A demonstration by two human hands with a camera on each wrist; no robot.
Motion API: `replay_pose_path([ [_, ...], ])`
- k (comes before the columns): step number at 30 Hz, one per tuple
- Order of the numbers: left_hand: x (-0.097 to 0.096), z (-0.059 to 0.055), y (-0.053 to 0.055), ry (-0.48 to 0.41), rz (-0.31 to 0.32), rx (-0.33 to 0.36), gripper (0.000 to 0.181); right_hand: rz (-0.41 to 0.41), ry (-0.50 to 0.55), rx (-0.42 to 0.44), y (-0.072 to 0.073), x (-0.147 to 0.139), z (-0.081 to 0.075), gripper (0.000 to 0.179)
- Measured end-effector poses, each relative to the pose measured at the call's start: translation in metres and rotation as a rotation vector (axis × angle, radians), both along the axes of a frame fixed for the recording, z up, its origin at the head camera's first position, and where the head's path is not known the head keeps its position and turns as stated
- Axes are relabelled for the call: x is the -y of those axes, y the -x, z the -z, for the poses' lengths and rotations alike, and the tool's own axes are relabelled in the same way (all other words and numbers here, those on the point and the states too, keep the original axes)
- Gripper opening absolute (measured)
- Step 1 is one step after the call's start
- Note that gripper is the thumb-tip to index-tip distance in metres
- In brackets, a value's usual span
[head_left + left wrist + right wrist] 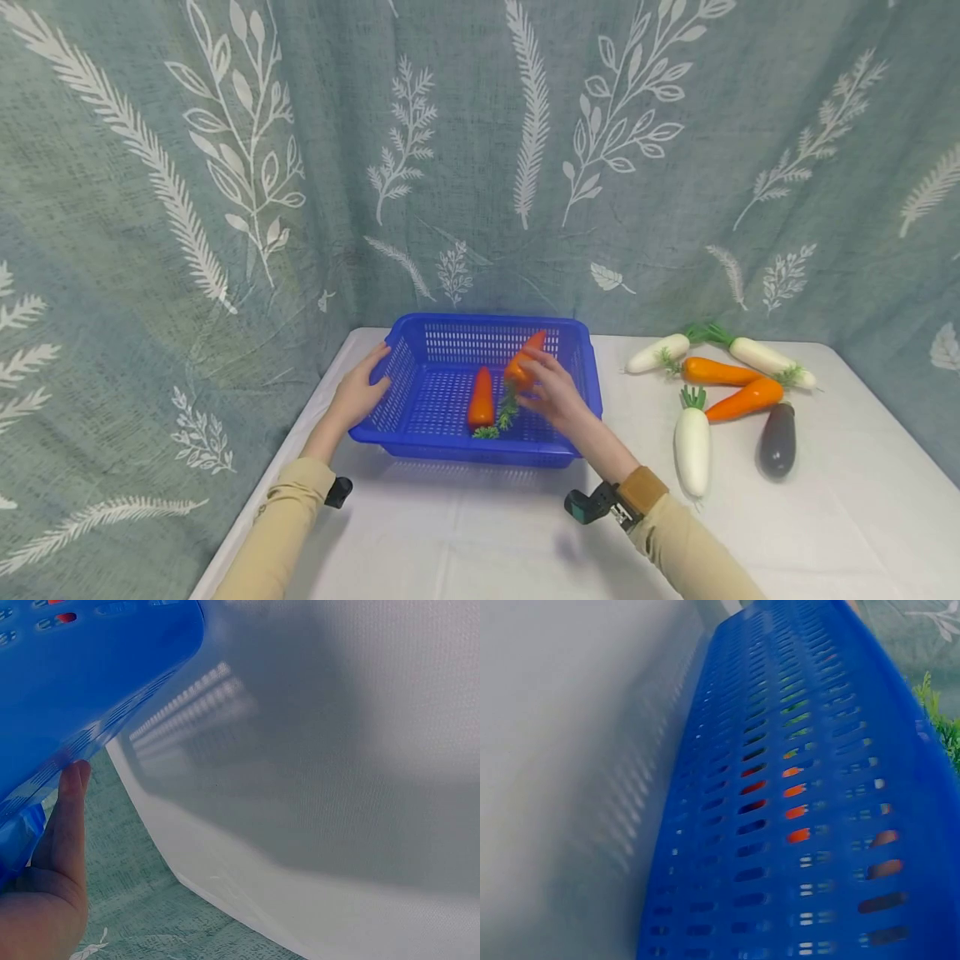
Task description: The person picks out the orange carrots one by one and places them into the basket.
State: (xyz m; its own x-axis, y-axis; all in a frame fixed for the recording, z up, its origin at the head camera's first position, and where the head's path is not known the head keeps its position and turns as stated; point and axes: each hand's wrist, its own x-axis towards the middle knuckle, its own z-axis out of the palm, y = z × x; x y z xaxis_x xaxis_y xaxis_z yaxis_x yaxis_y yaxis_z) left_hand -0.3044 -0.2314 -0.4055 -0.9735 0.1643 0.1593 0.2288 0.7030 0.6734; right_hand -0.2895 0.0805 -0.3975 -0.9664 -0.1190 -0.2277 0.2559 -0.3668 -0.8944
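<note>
Inside the blue basket (480,454), head view: our right hand (555,390), fingers curled, held the orange carrot (516,369), well right of our left hand (358,396), which gripped the rim, thumb parted.
Red carrot (481,402): lay between our hands, near the orange one.
Left wrist: our fingers (70,814) lay against the basket's outer wall.
Right wrist: orange showed through slots; we couldn't tell our grip.
</note>
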Motion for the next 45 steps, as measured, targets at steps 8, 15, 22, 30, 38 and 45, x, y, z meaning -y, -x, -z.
replay_pose_path([
  [8, 0.0, -0.003, 0.001, -0.001, 0.002, -0.002, 0.055, -0.017, -0.079, 0.036, 0.002, 0.004, 0.002, 0.045],
  [15, 0.0, -0.006, 0.0, 0.003, -0.002, -0.002, 0.055, -0.032, -0.152, 0.106, 0.005, 0.006, 0.004, 0.044],
  [22, 0.001, -0.006, 0.0, 0.001, 0.001, -0.009, 0.055, -0.046, -0.192, 0.169, 0.008, 0.009, 0.007, 0.044],
  [30, 0.0, -0.004, -0.001, 0.002, 0.0, -0.02, 0.055, -0.112, -0.245, 0.171, 0.01, 0.013, 0.009, 0.045],
  [38, -0.001, -0.003, -0.001, 0.005, 0.0, -0.01, 0.055, -0.153, -0.367, 0.132, 0.01, 0.016, 0.012, 0.041],
  [45, -0.001, -0.002, -0.001, 0.004, 0.002, -0.008, 0.055, -0.198, -0.406, 0.065, 0.03, 0.009, 0.048, 0.036],
])
